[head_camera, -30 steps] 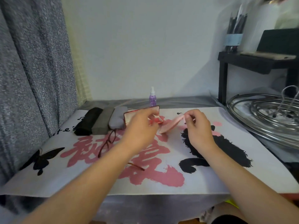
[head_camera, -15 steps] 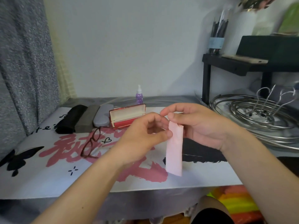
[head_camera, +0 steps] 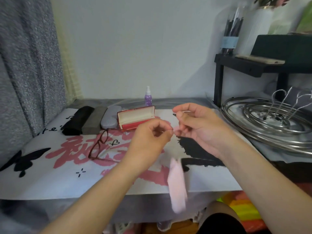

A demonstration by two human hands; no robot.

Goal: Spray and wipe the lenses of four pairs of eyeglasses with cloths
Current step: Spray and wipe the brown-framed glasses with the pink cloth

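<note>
Above the printed mat [head_camera: 50, 179], the left hand [head_camera: 150, 137] and right hand [head_camera: 197, 127] have curled fingers gripping nothing; the blurry pink cloth [head_camera: 177, 183] hangs below. Only the red-framed glasses [head_camera: 99, 146] are out, unwiped. Three soft cases [head_camera: 94, 122] look shut.

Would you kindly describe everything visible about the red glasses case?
The red case lies open on the printed mat, lid raised toward the wall, showing a cream lining and a thin gold-looking rim. It looks hard-shelled. Nothing can be seen inside it. It sits right of the grey case, in front of the purple spray bottle. Neither hand touches it.
</note>
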